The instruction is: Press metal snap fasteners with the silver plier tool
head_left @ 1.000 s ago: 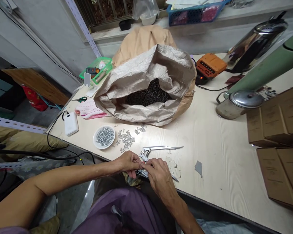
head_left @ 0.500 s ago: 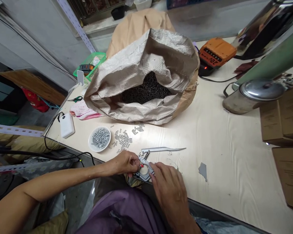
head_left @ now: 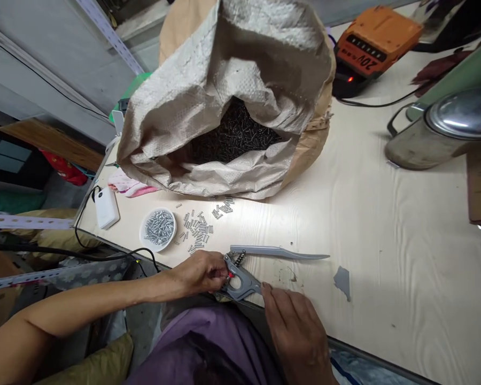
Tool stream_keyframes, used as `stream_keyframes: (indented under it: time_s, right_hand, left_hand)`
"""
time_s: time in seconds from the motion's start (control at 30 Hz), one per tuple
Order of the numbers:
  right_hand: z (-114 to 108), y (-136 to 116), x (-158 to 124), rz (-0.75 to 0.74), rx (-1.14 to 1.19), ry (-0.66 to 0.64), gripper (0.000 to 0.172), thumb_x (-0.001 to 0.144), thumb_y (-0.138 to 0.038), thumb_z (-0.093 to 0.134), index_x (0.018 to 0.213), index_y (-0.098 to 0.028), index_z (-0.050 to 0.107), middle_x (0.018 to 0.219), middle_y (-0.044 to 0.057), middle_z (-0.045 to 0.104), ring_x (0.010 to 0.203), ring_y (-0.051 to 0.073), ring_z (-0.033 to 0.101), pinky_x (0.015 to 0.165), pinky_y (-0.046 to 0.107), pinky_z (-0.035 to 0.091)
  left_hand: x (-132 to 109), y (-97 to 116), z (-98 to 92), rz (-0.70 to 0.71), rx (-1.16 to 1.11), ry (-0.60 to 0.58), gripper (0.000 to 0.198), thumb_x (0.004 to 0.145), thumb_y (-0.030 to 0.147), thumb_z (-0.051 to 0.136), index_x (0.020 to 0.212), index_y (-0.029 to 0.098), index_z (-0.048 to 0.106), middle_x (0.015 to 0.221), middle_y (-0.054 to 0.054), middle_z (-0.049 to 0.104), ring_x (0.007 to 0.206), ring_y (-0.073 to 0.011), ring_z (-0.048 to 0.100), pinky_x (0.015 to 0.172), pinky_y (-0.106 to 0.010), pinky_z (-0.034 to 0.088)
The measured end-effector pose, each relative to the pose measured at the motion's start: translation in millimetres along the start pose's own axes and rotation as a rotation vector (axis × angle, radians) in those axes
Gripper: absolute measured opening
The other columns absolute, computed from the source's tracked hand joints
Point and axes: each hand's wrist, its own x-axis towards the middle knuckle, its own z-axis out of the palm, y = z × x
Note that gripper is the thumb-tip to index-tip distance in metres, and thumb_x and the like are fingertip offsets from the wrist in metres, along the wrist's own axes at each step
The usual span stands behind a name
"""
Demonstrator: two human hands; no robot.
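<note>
A grey spring-loaded hand tool (head_left: 242, 284) lies at the table's front edge. It has a lower arm with a round opening, and a long straight handle (head_left: 280, 251) reaches out to the right above it. A dark coil spring (head_left: 239, 259) sits between the two arms, and a small red part shows by the opening. My left hand (head_left: 208, 271) is closed in a pinch at the tool's left end; its fingertips are partly hidden. My right hand (head_left: 292, 321) is closed over the right end of the lower arm, covering it.
A white bowl (head_left: 143, 235) of small metal springs stands left, with loose springs (head_left: 200, 229) beside it. Behind is a big open sack (head_left: 176, 107) of dark small parts. An orange battery (head_left: 379, 40) on a charger, a lidded metal mug (head_left: 414, 141) and a grey scrap (head_left: 342, 282) are right.
My right hand has slid right and down along the lower arm, uncovering more of it. My left hand stays at the tool's left end. The view has shifted closer to the table.
</note>
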Motion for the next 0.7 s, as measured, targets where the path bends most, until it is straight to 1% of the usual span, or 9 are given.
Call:
stream_keyframes:
  time_s: [0.1,0.2,0.3,0.37,0.5,0.6,0.7]
  right_hand:
    - [0.3,1.5,0.7,0.016,0.012,-0.045,0.028,0.081,-0.005,0.051,0.107,-0.011,0.060,0.090,0.009,0.062,0.086,0.018,0.052,0.081,0.034,0.042]
    - [1.5,2.7,1.0,0.040,0.040,-0.060,0.028,0.082,-0.007,0.049,0.108,-0.010,0.059,0.088,0.008,0.062,0.085,0.017,0.052,0.079,0.033,0.042]
    - [2.1,2.6,2.3,0.049,0.049,-0.062,0.027,0.083,-0.007,0.048,0.107,-0.010,0.059,0.086,0.008,0.062,0.083,0.017,0.052,0.078,0.033,0.042]
    - [2.6,2.3,3.8,0.056,0.039,-0.061,0.026,0.084,-0.007,0.047,0.107,-0.011,0.059,0.086,0.007,0.062,0.082,0.017,0.052,0.078,0.032,0.042]
    - [4.7,3.1,5.3,0.049,0.028,-0.050,0.026,0.084,-0.007,0.046,0.106,-0.013,0.058,0.085,0.006,0.062,0.081,0.016,0.052,0.077,0.032,0.041]
    - [3.8,4.3,6.4,0.069,0.064,-0.089,0.027,0.085,-0.008,0.045,0.107,-0.015,0.058,0.085,0.006,0.062,0.082,0.017,0.053,0.078,0.033,0.042]
    - [-1.4,4.1,12.7,0.139,0.109,-0.131,0.028,0.085,-0.010,0.044,0.108,-0.017,0.059,0.089,0.007,0.061,0.085,0.017,0.052,0.082,0.034,0.041]
  left_hand:
    - [-0.3,-2.8,1.8,0.004,0.023,0.016,0.011,0.063,0.003,0.050,0.060,0.013,0.056,0.062,0.003,0.054,0.052,-0.0056,0.046,0.048,-0.014,0.030]
    - [-0.6,-2.8,1.4,0.041,0.080,0.034,0.012,0.063,0.003,0.051,0.062,0.013,0.057,0.064,0.002,0.055,0.055,-0.0064,0.048,0.051,-0.015,0.032]
    - [0.3,0.2,-0.5,0.066,0.121,0.022,0.014,0.065,0.003,0.050,0.065,0.014,0.059,0.066,0.001,0.057,0.057,-0.0069,0.050,0.053,-0.015,0.034]
    - [1.8,3.1,-1.2,0.056,0.148,0.004,0.014,0.066,0.004,0.050,0.064,0.014,0.059,0.066,0.000,0.058,0.058,-0.0075,0.051,0.054,-0.015,0.034]
    - [4.2,7.0,-0.4,-0.043,0.139,-0.026,0.012,0.065,0.007,0.050,0.062,0.013,0.059,0.063,-0.001,0.059,0.053,-0.0078,0.051,0.050,-0.016,0.034]
    - [3.2,6.2,-0.3,-0.140,0.019,-0.057,0.013,0.066,0.009,0.047,0.063,0.013,0.059,0.065,-0.001,0.060,0.046,-0.0063,0.051,0.044,-0.015,0.034]
    - [1.3,4.3,-2.4,-0.222,-0.124,-0.129,0.013,0.069,0.014,0.045,0.067,0.013,0.058,0.063,0.001,0.059,0.042,-0.0069,0.054,0.039,-0.013,0.033]
